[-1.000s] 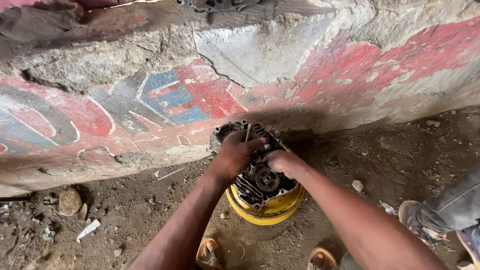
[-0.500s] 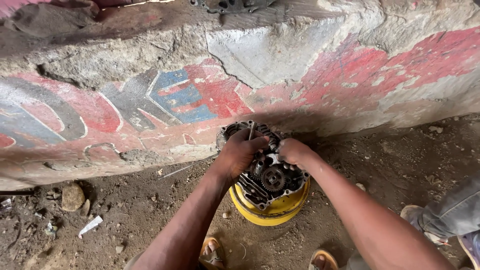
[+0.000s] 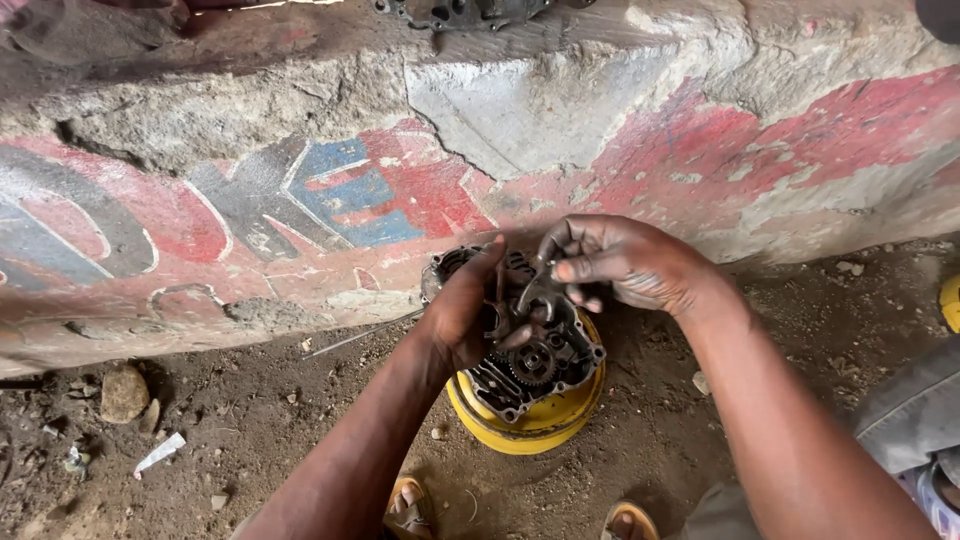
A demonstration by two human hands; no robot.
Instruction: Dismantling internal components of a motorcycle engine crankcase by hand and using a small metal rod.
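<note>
- Engine casing (image 3: pixel 540 365), dark, greasy and open-faced, sits on an upturned yellow bowl-like stand (image 3: pixel 530 425) on the dirt floor (image 3: pixel 250 420), close against the foot of a painted concrete wall (image 3: pixel 300 190); its gears face up toward the camera.
- Left hand (image 3: pixel 465 315) lies at about nine o'clock of the casing, palm pressed to its left flank, fingers curled against the rim and bracing it; whether the fingers close fully around anything is hidden.
- Right hand (image 3: pixel 620 265) hovers at about one o'clock, just above the casing's upper edge, thumb and fingers pinched on a small dark metal part (image 3: pixel 535 295) that hangs down into the open face.
- That part's long axis runs roughly from twelve to six o'clock, its lower end just above a toothed gear (image 3: pixel 530 362) at the casing's middle.
- Right hand is the nearer of the two to the gear and the one carrying the loose piece; the left only steadies.
- Sandalled toes (image 3: pixel 408 503) show at six o'clock, a stone (image 3: pixel 123 392) well apart at nine o'clock, and another metal casting (image 3: pixel 465 12) rests on top of the wall at twelve o'clock.
</note>
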